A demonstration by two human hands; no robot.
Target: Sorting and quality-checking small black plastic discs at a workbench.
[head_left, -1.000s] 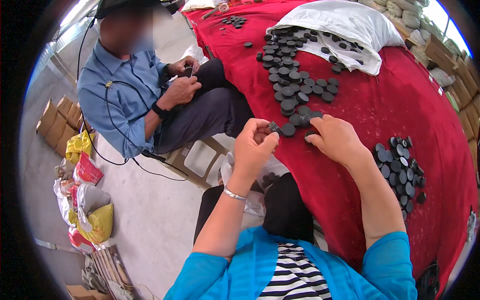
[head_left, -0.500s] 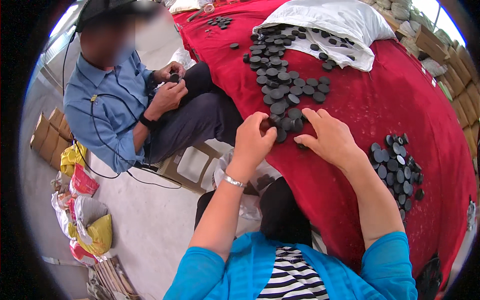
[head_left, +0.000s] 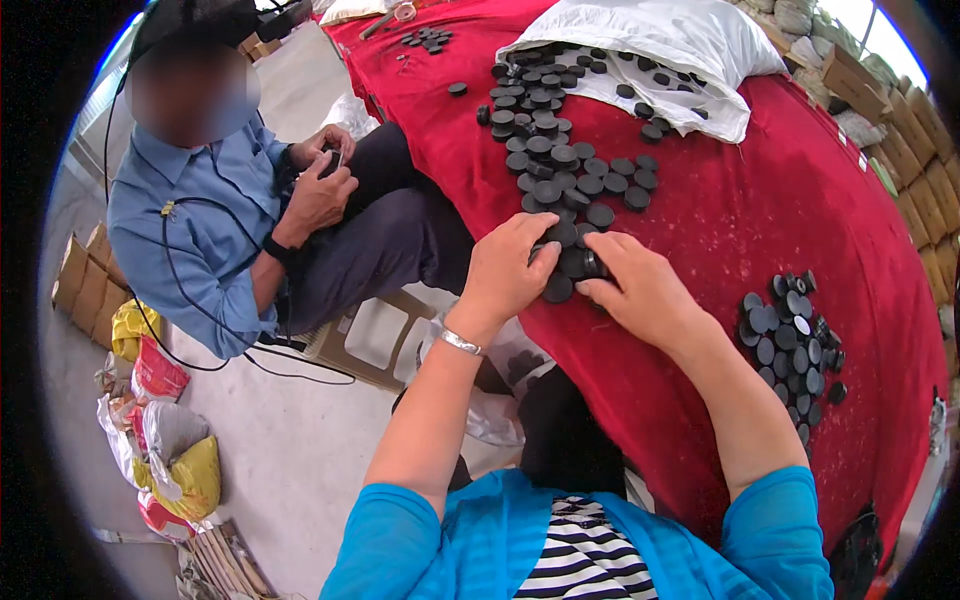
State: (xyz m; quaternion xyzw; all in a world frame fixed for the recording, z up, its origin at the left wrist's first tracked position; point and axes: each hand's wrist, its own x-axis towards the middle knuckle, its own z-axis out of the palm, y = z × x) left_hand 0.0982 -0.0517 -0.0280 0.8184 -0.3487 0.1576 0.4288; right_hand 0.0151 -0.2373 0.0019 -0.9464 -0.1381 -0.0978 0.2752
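Small black round discs, flat and thick like caps, lie in a long loose trail (head_left: 566, 181) on the red-covered table. At its near end, my left hand (head_left: 508, 268) has thumb and forefinger curled around the left edge of the discs, with a dark disc partly hidden between them. Facing it, my right hand (head_left: 640, 290) holds a black disc (head_left: 594, 264) tilted on edge between thumb and fingers. One flat disc (head_left: 558, 289) lies just below, between both hands. My right forearm passes left of a separate pile of discs (head_left: 790, 345).
A white sack (head_left: 680, 40) lies open at the far end, discs spilling from its mouth. At left a seated person (head_left: 200, 220) in a blue shirt handles a small dark object. Filled bags (head_left: 185, 470) stand on the floor; cartons (head_left: 915, 150) are stacked far right.
My hands have come slightly nearer each other around the discs. The right hand now has a tilted disc between thumb and fingers. The view has shifted a little, and the seated person's head has turned.
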